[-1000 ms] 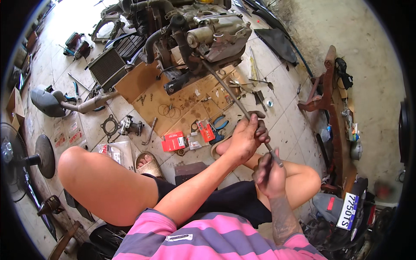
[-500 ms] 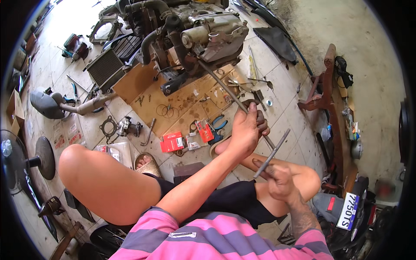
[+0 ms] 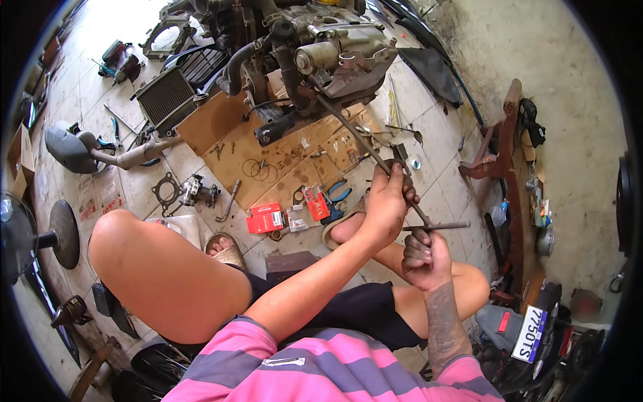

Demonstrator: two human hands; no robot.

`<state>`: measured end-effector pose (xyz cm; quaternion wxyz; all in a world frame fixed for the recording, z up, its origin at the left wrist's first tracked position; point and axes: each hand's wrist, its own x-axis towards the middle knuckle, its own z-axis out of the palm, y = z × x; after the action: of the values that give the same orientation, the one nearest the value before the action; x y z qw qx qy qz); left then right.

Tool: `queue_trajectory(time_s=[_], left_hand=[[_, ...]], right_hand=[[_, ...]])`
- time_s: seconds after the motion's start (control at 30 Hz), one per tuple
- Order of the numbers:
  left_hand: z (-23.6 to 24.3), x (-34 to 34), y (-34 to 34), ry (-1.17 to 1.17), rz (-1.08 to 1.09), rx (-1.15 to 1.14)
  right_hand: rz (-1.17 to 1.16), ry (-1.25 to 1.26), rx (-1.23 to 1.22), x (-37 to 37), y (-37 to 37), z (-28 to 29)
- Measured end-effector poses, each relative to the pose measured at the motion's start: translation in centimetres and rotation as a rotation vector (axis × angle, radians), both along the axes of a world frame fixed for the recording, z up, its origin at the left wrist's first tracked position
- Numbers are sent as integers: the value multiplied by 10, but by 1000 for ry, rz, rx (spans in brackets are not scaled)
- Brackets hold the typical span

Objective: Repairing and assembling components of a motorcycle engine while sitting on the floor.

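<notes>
L hand (image 3: 388, 201) wrapped snug round the T-bar (image 3: 365, 143), right of centre in the frame, thumb laid along the shaft (image 3: 349, 127), prob. to keep that long rod steady. Just below-right, R hand (image 3: 427, 258) w/ fingers curled up against the crossbar (image 3: 452, 225), near the joint; can't tell if they're closed on it or only pressing. Sensible spot either way, I'd say: that's where the leverage is. Far end of the T-bar runs up-left to the engine (image 3: 351, 43), top centre, by a black hose (image 3: 288, 70); tip's hidden, so no telling what it sits on. Stained cardboard (image 3: 234, 127) spread below the engine, upper centre, prob. to catch drips & small bits. 2 red boxes (image 3: 266, 219) at its lower edge, mid-frame, blue pliers (image 3: 340, 191) just beside the R-most box, likely for quick reach. Gasket (image 3: 165, 189) & metal part (image 3: 199, 191) side by side, left of centre, looks like they're kept paired up. Radiator (image 3: 164, 97) & muffler (image 3: 70, 147), upper left, well apart from the hands, prob. parked there for elbow room.
</notes>
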<state>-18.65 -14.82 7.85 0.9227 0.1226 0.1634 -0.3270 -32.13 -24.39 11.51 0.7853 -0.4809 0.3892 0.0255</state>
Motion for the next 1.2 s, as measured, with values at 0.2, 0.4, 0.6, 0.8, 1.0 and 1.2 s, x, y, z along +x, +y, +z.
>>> queue_trajectory(time_s=[0.2,0.4,0.6,0.8,1.0,1.2], left_hand=[[-4,-1,3,-40,-7,-3],[-3,-1,6,-60,-13,17],[-5,3,10,-45,-16,-59],[-5,2,13,-37,-24,54],[-17,35,49,-346,-318,381],[-56,108,134,-1092,471,1890]], right_hand=[[315,-165,-1582,-5,7,-1],[214,-132,343,6,3,19],[381,-311,-1133,-9,0,6],[424,286,-1039,-9,7,14],[711,-146,-1789,15,5,16],[509,-153,-1068,46,3,4]])
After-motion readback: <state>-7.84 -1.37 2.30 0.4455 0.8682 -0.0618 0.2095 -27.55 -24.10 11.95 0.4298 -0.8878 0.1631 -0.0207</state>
